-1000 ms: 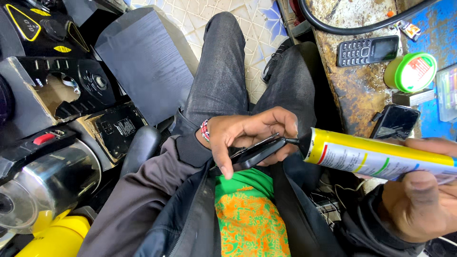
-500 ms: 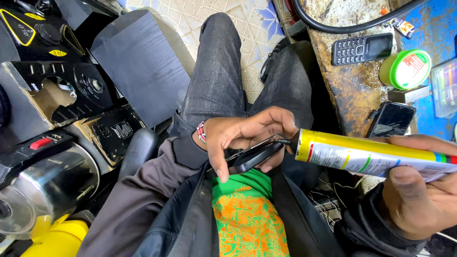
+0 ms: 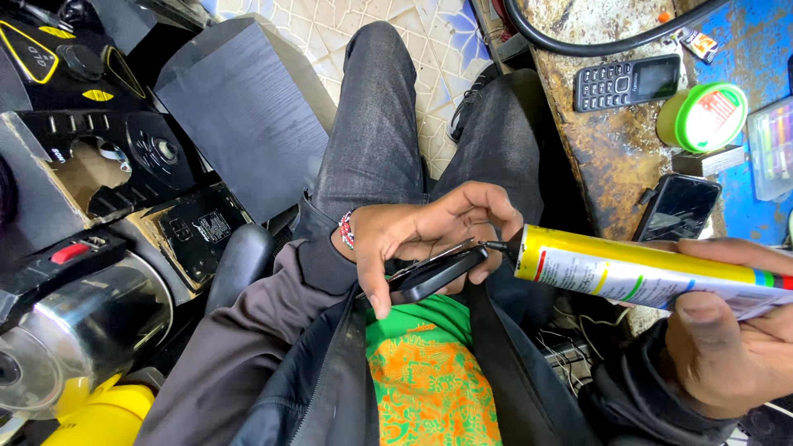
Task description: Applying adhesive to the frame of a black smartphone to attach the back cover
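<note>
1. we are gripping a dark phone (image 3: 434, 272) in our left hand (image 3: 421, 231), fingers wrapped round it, thumb pressing along its near edge, over our lap.
2. we are clutching a yellow tube (image 3: 652, 277) in our right hand (image 3: 727, 347), fingers closed tight around its back end, thumb lying on top.
3. the tube's thin black nozzle (image 3: 498, 246) is pointing left and touching the phone's upper edge, right by our left fingertips.
4. we are sitting with dark trousers (image 3: 372, 149) stretched out over a tiled floor (image 3: 429, 41), green and orange shirt (image 3: 429, 372) showing under an open dark jacket.
5. on the rusty bench (image 3: 611, 149) to the right: a keypad phone (image 3: 628, 83), a green round tub (image 3: 704, 116), a black phone lying face up (image 3: 679, 206), a black hose (image 3: 595, 41) looping across the top.
6. on the left: black speaker boxes (image 3: 248, 107), a shiny metal pot (image 3: 91, 330), a yellow thing (image 3: 107, 417) at the bottom corner.
</note>
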